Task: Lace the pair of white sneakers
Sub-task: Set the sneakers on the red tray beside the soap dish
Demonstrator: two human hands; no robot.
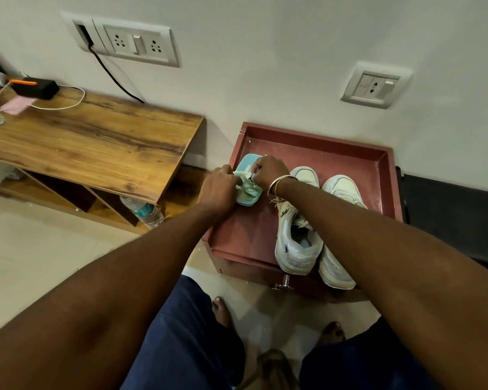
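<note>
Head view, looking down. A pale wall fills the upper field and carries a wide socket plate on the left and a smaller socket plate on the right; a black cable hangs from the wide plate and runs down behind the wooden worktop, which stands on a light tiled floor. To its right, against the wall, is a low red-brown worktop with a raised rim and a metal knob on its front face. The pair of white sneakers stands on the right half of this red-brown worktop, side by side and touching, toes to the wall, heels overhanging the front edge, the eyelets unlaced as far as can be seen under the right forearm. A clear water bottle lies on the shelf below the wooden worktop. A pale blue dish sits on the left half of the red-brown worktop, just beside the sneakers. The left hand and the right hand meet over the dish, each grip clamped, fingers curled, on a bundle of white laces that rests in it. Bangles circle the right wrist. A black charger box with a white cord lies at the far left of the wooden worktop
</note>
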